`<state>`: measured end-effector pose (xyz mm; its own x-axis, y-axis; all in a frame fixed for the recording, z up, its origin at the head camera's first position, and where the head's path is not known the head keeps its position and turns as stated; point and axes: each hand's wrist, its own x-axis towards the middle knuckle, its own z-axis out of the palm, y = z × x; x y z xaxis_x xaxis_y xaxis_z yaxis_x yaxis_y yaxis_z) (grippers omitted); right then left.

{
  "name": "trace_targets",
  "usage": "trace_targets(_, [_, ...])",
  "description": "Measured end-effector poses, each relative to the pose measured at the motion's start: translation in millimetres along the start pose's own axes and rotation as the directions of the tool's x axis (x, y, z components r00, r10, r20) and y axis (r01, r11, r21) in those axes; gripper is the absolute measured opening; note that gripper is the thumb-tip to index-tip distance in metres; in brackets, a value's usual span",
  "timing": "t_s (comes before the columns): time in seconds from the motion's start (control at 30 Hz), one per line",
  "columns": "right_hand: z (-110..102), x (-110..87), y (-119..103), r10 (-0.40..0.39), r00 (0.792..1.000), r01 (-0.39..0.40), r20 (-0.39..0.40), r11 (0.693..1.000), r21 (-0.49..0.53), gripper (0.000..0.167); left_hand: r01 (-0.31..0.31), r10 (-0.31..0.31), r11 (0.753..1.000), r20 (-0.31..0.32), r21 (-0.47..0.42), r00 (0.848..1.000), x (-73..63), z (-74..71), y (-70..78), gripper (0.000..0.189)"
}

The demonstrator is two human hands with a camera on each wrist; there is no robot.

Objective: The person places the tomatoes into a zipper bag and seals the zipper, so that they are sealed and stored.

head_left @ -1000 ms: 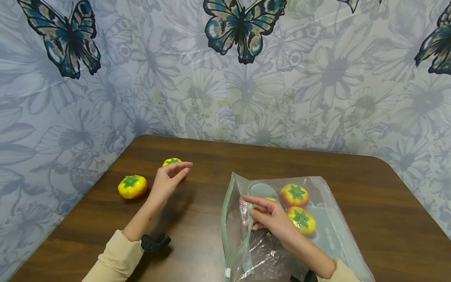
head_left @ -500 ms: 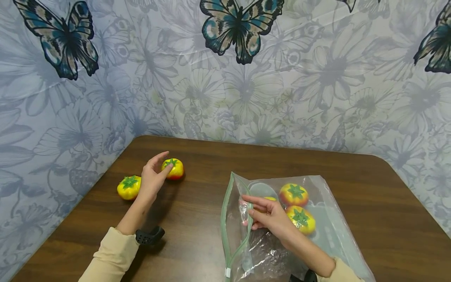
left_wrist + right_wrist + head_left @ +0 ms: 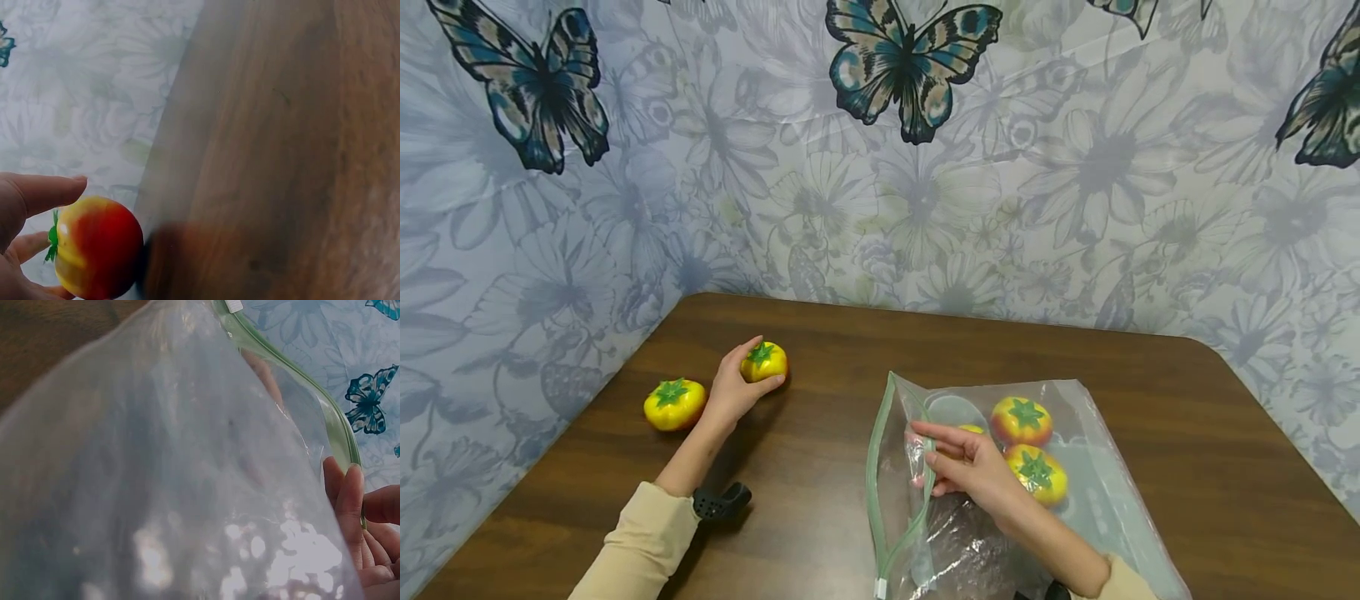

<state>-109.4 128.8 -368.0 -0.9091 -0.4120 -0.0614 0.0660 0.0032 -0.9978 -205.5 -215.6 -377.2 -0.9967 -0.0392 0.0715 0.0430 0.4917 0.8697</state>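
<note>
A yellow-and-red tomato with a green star-shaped top stands at the far left of the table, my left hand around it. In the left wrist view the thumb lies along one side of this tomato and fingers show behind it. A second tomato sits to the left of that forearm. My right hand pinches the green-rimmed mouth of a clear zip bag, holding it apart. Through the plastic show two tomatoes and part of another, partly hidden by the right hand.
The brown wooden table runs back to a wall with a floral cloth and butterfly prints. A white slider sits at the near end of the bag's zip. Dark bands are worn on both wrists.
My left hand first drew back leftward from over the far tomato, then came around it with fingers and thumb. The right hand keeps its hold on the bag's mouth.
</note>
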Motion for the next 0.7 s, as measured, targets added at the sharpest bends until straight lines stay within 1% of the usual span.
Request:
trace_targets(0.1, [-1, -0.8, 0, 0.012, 1.000, -0.012, 0.006, 1.000, -0.006, 0.044, 0.018, -0.019, 1.000, 0.020, 0.018, 1.000, 0.5, 2.7, -1.8, 0.071])
trace_targets(0.17, [-2, -0.5, -1, 0.013, 1.000, -0.013, 0.012, 1.000, -0.011, 0.045, 0.022, -0.022, 0.999, 0.021, 0.026, 1.000, 1.3, 4.1, -1.7, 0.069])
trace_targets(0.4, [-3, 1.4, -3, 0.006, 1.000, -0.006, 0.017, 0.999, -0.032, 0.044, -0.030, 0.030, 0.999, 0.001, 0.042, 1.000, 4.7, 10.1, 0.7, 0.062])
trace_targets(0.7, [-3, -1.1, -1, 0.013, 1.000, -0.012, 0.019, 1.000, -0.020, 0.044, -0.030, 0.029, 0.998, 0.021, 0.051, 0.999, -0.2, 20.1, 0.1, 0.062])
